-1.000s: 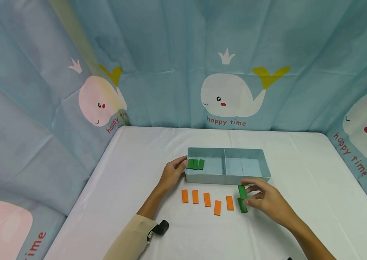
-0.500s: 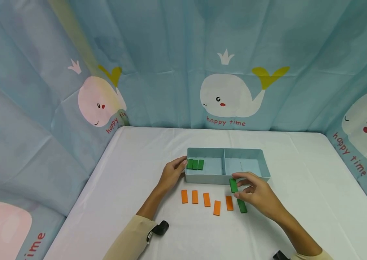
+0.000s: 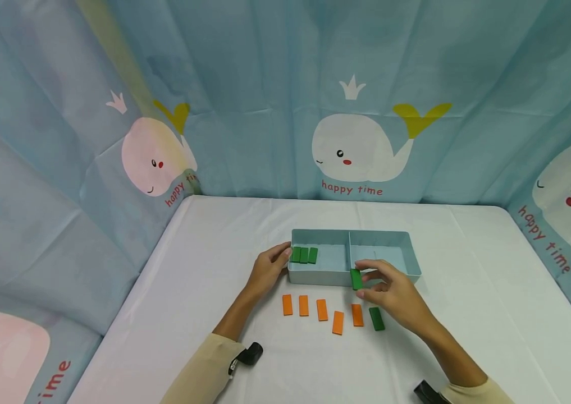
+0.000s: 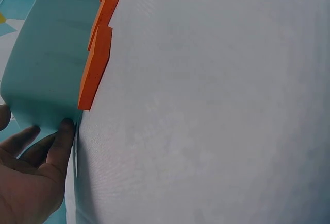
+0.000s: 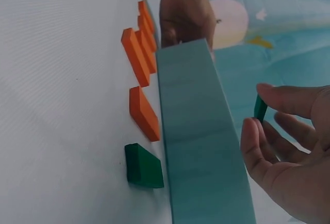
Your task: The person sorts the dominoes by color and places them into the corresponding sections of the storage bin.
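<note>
A pale blue-green box with two compartments stands on the white table. My left hand is at its left end, the fingertips against the end wall. Between thumb and fingertips my right hand pinches a small flat green block, which overlaps the box's front wall in the head view. The right wrist view shows that green block beside the box's upper edge. Three green blocks lie side by side in the left compartment. Another green block lies on the table below the right hand.
Several orange blocks lie in an uneven row on the white cloth in front of the box. The right compartment lies behind the right hand. A blue whale-print curtain rises behind the table.
My right hand has lifted a green block from beside the other one on the table and carried it left and toward the box. The left hand has stayed at the box's end.
</note>
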{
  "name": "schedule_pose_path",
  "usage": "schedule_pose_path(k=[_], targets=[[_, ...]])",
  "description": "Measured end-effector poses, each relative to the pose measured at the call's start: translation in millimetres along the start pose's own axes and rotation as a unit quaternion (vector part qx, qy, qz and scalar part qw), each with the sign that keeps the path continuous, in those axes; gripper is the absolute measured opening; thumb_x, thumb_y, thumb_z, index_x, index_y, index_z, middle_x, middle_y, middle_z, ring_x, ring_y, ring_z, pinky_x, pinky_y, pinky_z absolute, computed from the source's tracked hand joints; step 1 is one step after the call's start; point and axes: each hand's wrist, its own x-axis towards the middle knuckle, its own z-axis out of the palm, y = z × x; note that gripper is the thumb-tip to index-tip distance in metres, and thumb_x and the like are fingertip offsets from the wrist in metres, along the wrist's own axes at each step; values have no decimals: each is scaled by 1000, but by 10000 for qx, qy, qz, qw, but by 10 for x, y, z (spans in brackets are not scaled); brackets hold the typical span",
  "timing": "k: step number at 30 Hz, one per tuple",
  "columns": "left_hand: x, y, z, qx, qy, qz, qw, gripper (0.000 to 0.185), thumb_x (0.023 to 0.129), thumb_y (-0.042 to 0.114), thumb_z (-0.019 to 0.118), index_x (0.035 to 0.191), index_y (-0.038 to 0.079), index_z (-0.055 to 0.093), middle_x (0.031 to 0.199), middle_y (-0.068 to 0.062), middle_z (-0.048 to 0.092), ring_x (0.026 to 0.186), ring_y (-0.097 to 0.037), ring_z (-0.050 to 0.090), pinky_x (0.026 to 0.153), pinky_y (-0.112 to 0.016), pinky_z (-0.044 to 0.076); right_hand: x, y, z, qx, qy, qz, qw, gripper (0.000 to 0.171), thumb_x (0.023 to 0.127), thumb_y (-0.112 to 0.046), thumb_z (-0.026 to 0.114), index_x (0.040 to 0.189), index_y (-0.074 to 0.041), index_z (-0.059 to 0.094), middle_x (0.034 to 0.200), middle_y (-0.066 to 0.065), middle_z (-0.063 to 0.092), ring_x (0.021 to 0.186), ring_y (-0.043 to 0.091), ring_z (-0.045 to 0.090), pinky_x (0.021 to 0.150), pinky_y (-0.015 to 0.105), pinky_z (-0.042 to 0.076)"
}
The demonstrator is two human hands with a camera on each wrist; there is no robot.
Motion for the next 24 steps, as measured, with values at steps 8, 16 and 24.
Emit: schedule_pose_path(k=[8, 16, 24], targets=[[-3, -2, 0, -92, 8, 26, 10000, 57, 112, 40, 57, 156, 5, 52, 158, -15, 55, 143, -30, 55, 109, -42, 55, 95, 4, 78, 149, 47, -172, 9997, 53, 94, -7, 82, 143, -13, 63, 142, 14, 62, 116, 26, 65, 86, 28, 64], [4, 2, 7, -33, 53, 51, 10000, 57, 111, 40, 57, 156, 6, 52, 158, -14, 55, 143, -30, 55, 108, -40, 56, 196, -20, 127, 158, 112, -165, 9997, 53, 93, -6, 82, 143, -11, 63, 142, 11, 63, 119, 31, 64, 90, 24, 62], [0, 2, 5, -54, -8, 34, 10000, 57, 112, 41, 56, 157, 7, 52, 159, -13, 54, 143, -26, 56, 107, -37, 57, 259, -52, 175, -100, 223, -257, 9994, 54, 93, -2, 81, 144, -9, 63, 143, 13, 63, 118, 29, 64, 91, 21, 61]])
